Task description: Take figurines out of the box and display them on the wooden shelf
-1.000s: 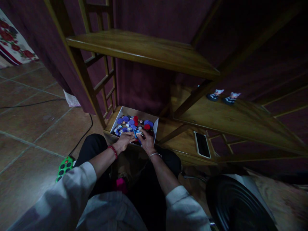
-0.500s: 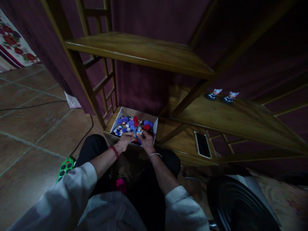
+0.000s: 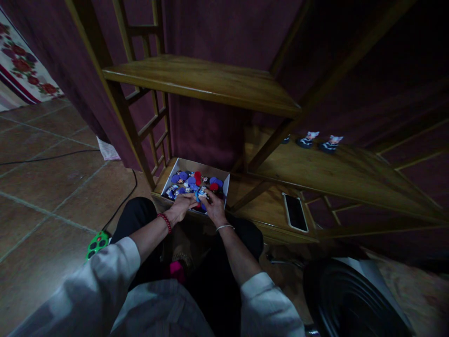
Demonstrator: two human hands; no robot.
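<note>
Over the near side of a white box, my left hand and my right hand come together at a small figurine with blue and white on it. Both hands are closed, their fingertips pinching it from either side. Part of the figurine is covered by my fingers. Inside the box lie several more small figurines, among them purple pieces and red ones. A red bead bracelet circles my left wrist, a silver bangle my right.
The box stands on the low shelf of a wooden rack. A phone lies on that shelf to the right. Figurines stand on a higher shelf. Near my left knee is a green power strip; a black round seat is at lower right.
The view has shifted slightly, and part of another figurine shows behind the post on the right shelf. My hands stay at the box with the figurine between them.
</note>
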